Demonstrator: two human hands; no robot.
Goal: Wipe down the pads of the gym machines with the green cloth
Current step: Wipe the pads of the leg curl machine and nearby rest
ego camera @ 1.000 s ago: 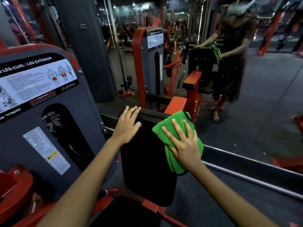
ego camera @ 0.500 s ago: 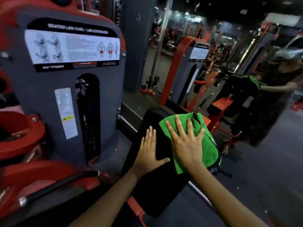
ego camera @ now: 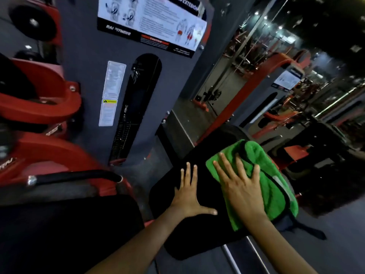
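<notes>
Fingers splayed flat, my right hand (ego camera: 240,191) presses the green cloth (ego camera: 266,186) onto the black pad (ego camera: 189,234); my left hand (ego camera: 188,194) lies open beside it, gripping nothing.

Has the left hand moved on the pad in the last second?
Yes. The left hand has slid down from the top edge of the black pad to lie flat on its face, beside the green cloth.

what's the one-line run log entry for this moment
stage: wiping | right hand: flat on folded green cloth | left hand: flat on black padded machine pad | cloth: on pad
</notes>
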